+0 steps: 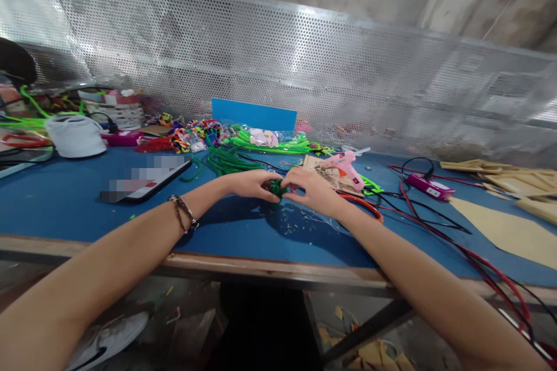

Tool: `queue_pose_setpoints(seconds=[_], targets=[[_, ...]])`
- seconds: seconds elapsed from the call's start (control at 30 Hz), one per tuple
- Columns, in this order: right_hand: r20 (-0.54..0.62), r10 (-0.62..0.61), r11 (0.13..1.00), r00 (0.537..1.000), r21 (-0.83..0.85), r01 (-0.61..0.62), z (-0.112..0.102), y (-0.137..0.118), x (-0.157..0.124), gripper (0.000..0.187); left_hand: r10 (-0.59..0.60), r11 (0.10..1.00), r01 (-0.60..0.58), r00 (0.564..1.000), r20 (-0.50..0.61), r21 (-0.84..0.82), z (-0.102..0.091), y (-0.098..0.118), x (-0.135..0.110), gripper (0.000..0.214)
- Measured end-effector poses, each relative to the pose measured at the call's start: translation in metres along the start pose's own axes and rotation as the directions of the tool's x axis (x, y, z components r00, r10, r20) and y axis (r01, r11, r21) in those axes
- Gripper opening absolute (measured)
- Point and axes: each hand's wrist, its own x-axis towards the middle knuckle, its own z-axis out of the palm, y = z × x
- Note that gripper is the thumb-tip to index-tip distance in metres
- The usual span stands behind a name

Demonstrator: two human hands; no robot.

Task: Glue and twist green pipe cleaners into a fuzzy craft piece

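Between my two hands, above the blue tabletop, is a small dark green bundle (277,189) that looks like twisted pipe cleaner. My left hand (255,184) pinches it from the left with thumb and fingers. From the right, the fingers of my right hand (311,190) close on its other side. Just behind my left hand lie dark green pipe cleaners (228,161). A pink glue gun (348,169) rests on a piece of cardboard beyond my right hand. Small scraps are scattered on the table below the bundle.
Bright green pipe cleaners (272,144) in plastic lie farther back. A phone (150,178) is on the left, near a white cap-like item (75,134). Cables run from a purple power strip (430,186) on the right. Brown sheets (507,226) lie at the right edge.
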Motion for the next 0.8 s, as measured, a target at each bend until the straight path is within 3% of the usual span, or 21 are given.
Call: queue_pose_setpoints(seconds=[0.3,0.57,0.7,0.8], targets=[[0.183,0.084,0.981,0.979,-0.189,-0.049,-0.001,-0.007,0.006,0.012,-0.001,0.995,0.002,1.000,-0.008,0.102,0.001,0.002,0.001,0.033],[0.315,0.203,0.977,0.927,-0.121,-0.174,-0.015,-0.011,0.008,0.019,0.000,0.990,0.000,1.000,-0.001,0.138,0.005,0.003,0.004,0.033],[0.389,0.199,0.980,0.900,-0.067,-0.188,-0.017,-0.011,0.010,0.019,-0.016,0.996,0.016,1.000,-0.003,0.083,0.007,0.002,0.006,0.031],[0.374,0.178,0.984,0.910,-0.047,-0.174,-0.016,-0.010,0.010,0.019,-0.019,0.999,0.018,1.000,0.008,0.040,0.007,0.001,0.007,0.031]])
